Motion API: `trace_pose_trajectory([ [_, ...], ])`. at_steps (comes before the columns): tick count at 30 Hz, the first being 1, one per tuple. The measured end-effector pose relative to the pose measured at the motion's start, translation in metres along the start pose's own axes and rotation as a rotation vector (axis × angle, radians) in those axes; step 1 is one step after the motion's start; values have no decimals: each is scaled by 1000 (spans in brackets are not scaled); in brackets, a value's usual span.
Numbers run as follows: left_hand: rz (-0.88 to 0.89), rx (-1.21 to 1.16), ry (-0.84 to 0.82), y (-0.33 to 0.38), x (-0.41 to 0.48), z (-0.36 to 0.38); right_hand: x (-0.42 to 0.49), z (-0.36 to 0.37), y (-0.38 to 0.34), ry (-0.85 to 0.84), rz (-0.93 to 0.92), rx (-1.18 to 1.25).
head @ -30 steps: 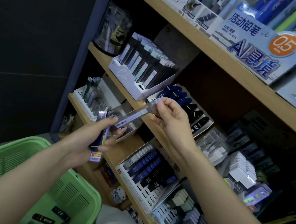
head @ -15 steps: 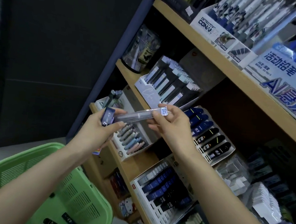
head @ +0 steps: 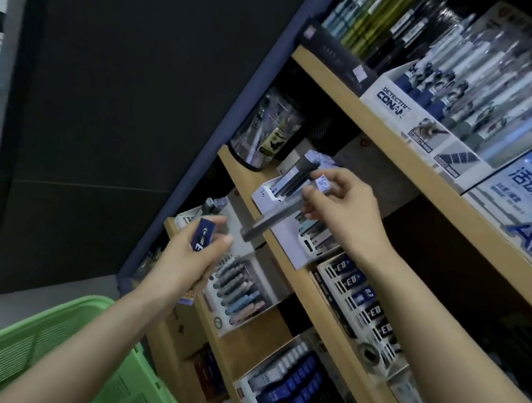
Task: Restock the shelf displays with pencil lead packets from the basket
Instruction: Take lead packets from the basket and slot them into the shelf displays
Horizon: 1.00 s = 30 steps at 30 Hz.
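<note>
A green plastic basket (head: 29,350) sits lowest and nearest, cut off by the frame's bottom edge, so what lies inside cannot be seen. Above it the left hand (head: 186,258) is raised, fingers curled round a dark blue packet (head: 202,234) with pale print too blurred to read. The packet's lower end pokes out under the palm.

Further in, the right hand (head: 346,206) reaches higher, wrist bent, thumb and fingertips pinching the upper end of a long grey lead case (head: 272,221). The case is slim and smoky, with a small pale label (head: 322,184) at its top. It slants down and left, its lower end near the left thumb.

Behind the case stands a white display box (head: 267,195) on the wooden shelf (head: 287,269), partly hidden by the hand. The two hands are apart.
</note>
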<state>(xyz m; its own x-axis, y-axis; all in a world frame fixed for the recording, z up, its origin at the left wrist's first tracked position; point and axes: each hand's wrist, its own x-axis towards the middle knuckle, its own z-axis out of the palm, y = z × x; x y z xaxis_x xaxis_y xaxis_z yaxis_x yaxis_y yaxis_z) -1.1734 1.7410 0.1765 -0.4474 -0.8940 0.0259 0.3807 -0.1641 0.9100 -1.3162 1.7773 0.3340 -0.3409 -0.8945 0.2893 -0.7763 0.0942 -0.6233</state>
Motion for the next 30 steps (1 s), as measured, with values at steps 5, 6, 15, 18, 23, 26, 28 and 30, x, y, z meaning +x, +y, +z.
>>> trace_pose_trajectory([
  [5,62,9,-27,11,23,17,6,0,4,-85,8,112],
  [6,68,17,-33,12,27,19,8,-1,4,-84,9,120],
  [15,113,59,21,29,71,26,32,-23,4,183,-184,-175],
  [18,142,163,31,28,84,29,43,-28,3,226,-266,-310],
  [23,254,298,-70,34,93,44,52,-24,9,86,-186,-275],
  [26,258,323,-76,38,97,48,56,-26,8,65,-159,-163],
  [28,254,331,-101,40,98,48,57,-29,5,44,-162,-127],
  [30,244,359,-211,44,97,47,57,-32,2,0,-191,-132],
])
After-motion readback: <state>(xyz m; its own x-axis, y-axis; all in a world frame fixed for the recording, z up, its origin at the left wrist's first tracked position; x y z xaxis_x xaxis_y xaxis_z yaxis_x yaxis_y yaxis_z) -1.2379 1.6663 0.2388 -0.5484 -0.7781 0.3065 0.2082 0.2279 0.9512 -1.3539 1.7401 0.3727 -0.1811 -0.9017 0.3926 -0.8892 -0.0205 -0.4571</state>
